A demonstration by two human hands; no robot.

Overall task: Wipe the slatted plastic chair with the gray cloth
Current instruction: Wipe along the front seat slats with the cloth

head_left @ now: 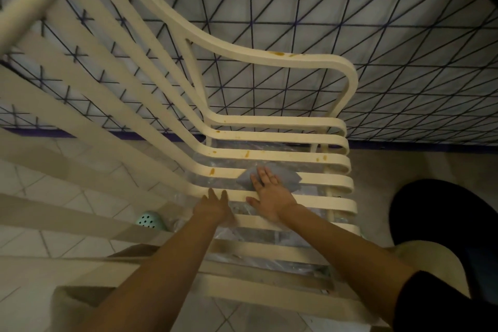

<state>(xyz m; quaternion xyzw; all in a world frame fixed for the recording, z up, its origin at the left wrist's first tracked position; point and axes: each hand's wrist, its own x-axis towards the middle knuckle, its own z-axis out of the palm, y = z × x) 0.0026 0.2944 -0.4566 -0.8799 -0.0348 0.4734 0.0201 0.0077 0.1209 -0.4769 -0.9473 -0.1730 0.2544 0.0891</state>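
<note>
Slatted plastic chair (269,140), cream, is being viewed from above and is filling most of the frame; its backrest slats are sweeping up to the upper left, seat slats running across the centre. Orange-brown stains (212,171) are being seen on several seat slats and on the far armrest (280,58). Behind the chair, a mattress (350,35) with a dark criss-cross line pattern is being shown. Pale floor tiles (54,240) are lying below, and clear plastic sheeting (269,234) is being glimpsed between the slats.

Right hand (269,191) is being pressed flat, fingers spread wide, palm down on the gray cloth (283,175); the cloth is being pinned under the fingers, not gripped, on a mid-seat slat just right of a stain.

Left hand (214,206) is being held open, fingers extended, resting against the next slat nearer the person; nothing is being held.

A small mint-green dotted object (151,219) is being noted on the floor below the backrest.
</note>
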